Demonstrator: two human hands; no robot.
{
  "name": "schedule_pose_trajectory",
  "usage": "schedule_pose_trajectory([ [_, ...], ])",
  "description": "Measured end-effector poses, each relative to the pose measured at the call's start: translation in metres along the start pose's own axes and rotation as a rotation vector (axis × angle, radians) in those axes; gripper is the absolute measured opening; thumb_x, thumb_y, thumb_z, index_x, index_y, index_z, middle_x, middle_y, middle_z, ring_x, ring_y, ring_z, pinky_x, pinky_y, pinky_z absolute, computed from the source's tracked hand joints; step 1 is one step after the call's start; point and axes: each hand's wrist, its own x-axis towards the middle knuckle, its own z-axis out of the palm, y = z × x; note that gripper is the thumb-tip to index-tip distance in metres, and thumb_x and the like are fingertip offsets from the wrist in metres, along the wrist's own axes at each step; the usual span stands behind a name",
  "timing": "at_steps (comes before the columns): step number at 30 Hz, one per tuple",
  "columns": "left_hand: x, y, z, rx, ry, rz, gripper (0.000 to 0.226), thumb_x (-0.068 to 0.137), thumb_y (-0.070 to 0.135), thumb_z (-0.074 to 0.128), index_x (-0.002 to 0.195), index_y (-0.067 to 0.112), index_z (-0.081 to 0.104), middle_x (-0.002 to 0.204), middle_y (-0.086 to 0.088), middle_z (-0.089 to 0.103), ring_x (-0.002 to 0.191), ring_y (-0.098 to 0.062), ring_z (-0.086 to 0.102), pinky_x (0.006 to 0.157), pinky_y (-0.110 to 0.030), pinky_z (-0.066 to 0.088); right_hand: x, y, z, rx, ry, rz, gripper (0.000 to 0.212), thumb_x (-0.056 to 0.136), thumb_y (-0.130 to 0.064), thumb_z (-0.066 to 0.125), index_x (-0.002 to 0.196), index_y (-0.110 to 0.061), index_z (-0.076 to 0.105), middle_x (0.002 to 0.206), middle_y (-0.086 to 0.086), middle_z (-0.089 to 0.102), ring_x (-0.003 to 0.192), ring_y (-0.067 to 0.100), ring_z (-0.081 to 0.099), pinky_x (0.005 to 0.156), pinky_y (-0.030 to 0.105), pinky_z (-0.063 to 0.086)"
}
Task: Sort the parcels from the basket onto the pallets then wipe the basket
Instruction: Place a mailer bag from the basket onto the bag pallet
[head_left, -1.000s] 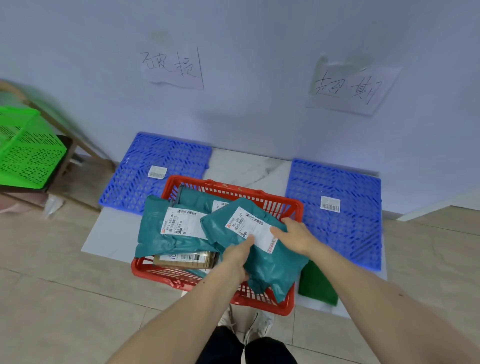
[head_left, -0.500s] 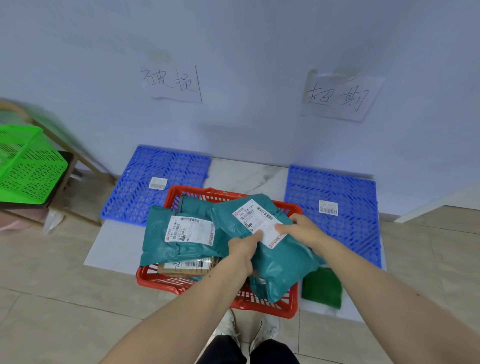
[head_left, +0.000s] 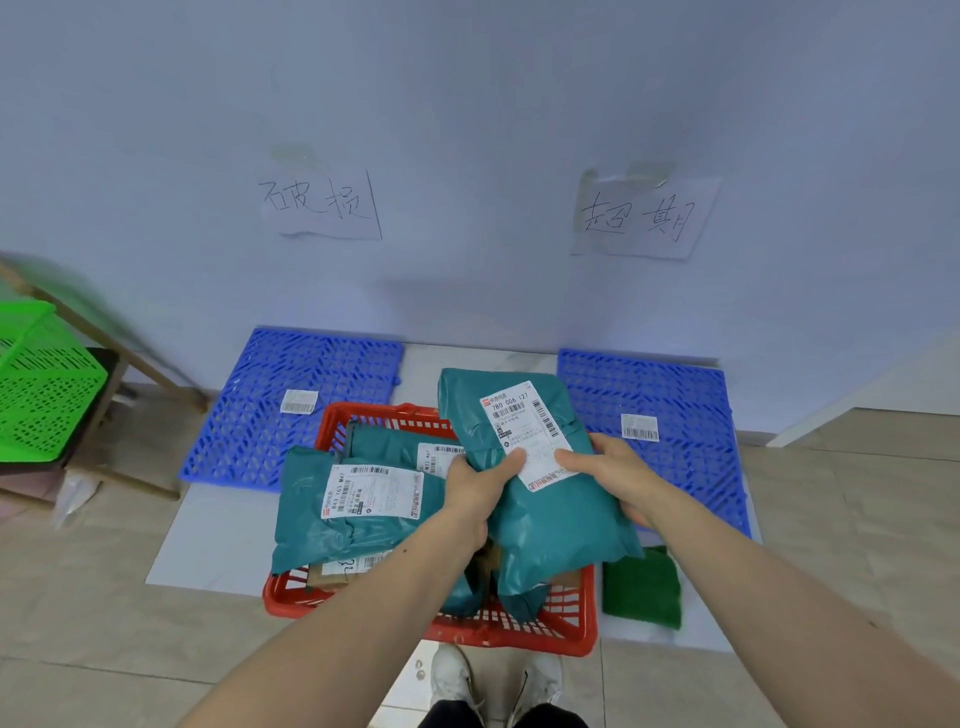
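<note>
A red basket (head_left: 332, 605) sits on the floor in front of me and holds several teal parcels with white labels. My left hand (head_left: 475, 493) and my right hand (head_left: 613, 475) both grip one teal parcel (head_left: 540, 514), lifted above the basket with its label facing me. Another teal parcel (head_left: 337, 525) lies on top at the basket's left, a cardboard piece partly hidden beneath it. Two blue pallets lie against the wall: the left pallet (head_left: 249, 415) and the right pallet (head_left: 675, 395). Each pallet carries only a small barcode sticker.
A green cloth (head_left: 641, 590) lies on the floor right of the basket. Two handwritten paper signs (head_left: 322, 205) hang on the wall above the pallets. A green basket (head_left: 41, 395) rests on a wooden stand at the far left. My shoes (head_left: 493, 675) are just behind the red basket.
Both hands have lifted the teal parcel up out of the basket and tilted its label towards me. The view has tipped slightly downwards.
</note>
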Motion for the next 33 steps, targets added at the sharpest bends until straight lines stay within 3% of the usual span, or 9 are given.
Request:
schedule_pose_trajectory([
  [7,0.013,0.009,0.005,0.045,-0.042,-0.014,0.043,0.078,0.018,0.082,0.116,0.01,0.063,0.109,-0.008,0.073,0.089,-0.023,0.07,0.062,-0.032,0.056,0.0,-0.002,0.001,0.035,0.077,-0.002,0.024,0.085,-0.013,0.077,0.105,-0.017,0.065,0.102,0.006,0.075,0.09,0.023,0.073,0.072,0.033,0.059],
  [13,0.032,0.025,0.031,0.061,-0.114,-0.064,0.043,0.078,0.014,0.082,0.115,0.007,0.063,0.108,-0.011,0.073,0.089,-0.027,0.072,0.062,-0.035,0.059,0.014,-0.006,-0.019,0.062,0.168,0.038,0.038,0.082,-0.018,0.079,0.116,-0.008,0.066,0.107,0.01,0.075,0.096,0.027,0.073,0.086,0.043,0.059],
  [17,0.053,0.04,0.065,0.103,-0.151,-0.064,0.042,0.079,0.016,0.082,0.114,0.003,0.064,0.108,-0.014,0.073,0.087,-0.027,0.072,0.058,-0.032,0.059,0.034,-0.023,-0.045,0.084,0.186,0.056,0.024,0.085,-0.017,0.076,0.107,-0.011,0.068,0.104,0.01,0.075,0.093,0.026,0.072,0.08,0.039,0.059],
  [21,0.079,0.06,0.109,0.145,-0.133,-0.043,0.043,0.083,0.019,0.079,0.116,-0.001,0.06,0.107,-0.015,0.072,0.074,-0.021,0.069,0.047,-0.027,0.054,0.068,-0.044,-0.082,0.103,0.214,0.06,0.016,0.087,-0.013,0.073,0.102,-0.008,0.069,0.101,0.011,0.075,0.088,0.026,0.072,0.075,0.035,0.057],
  [26,0.127,0.074,0.162,0.21,-0.104,-0.012,0.031,0.087,0.017,0.074,0.11,0.001,0.059,0.113,-0.015,0.07,0.071,-0.017,0.065,0.051,-0.026,0.051,0.127,-0.059,-0.127,0.1,0.238,0.078,0.028,0.086,-0.013,0.075,0.111,-0.004,0.068,0.103,0.012,0.074,0.092,0.028,0.071,0.076,0.037,0.057],
  [30,0.177,0.072,0.187,0.281,-0.087,-0.009,0.035,0.086,0.016,0.074,0.113,0.0,0.058,0.116,-0.015,0.069,0.079,-0.021,0.065,0.054,-0.028,0.051,0.179,-0.05,-0.15,0.109,0.256,0.099,0.031,0.085,-0.014,0.075,0.114,-0.004,0.067,0.106,0.013,0.073,0.095,0.029,0.071,0.079,0.038,0.058],
  [33,0.218,0.059,0.195,0.347,-0.073,-0.01,0.03,0.086,0.013,0.075,0.108,0.004,0.057,0.117,-0.012,0.067,0.087,-0.023,0.063,0.068,-0.033,0.053,0.218,-0.029,-0.159,0.104,0.275,0.103,0.033,0.085,-0.015,0.076,0.115,-0.005,0.065,0.107,0.012,0.073,0.095,0.028,0.071,0.081,0.039,0.058],
])
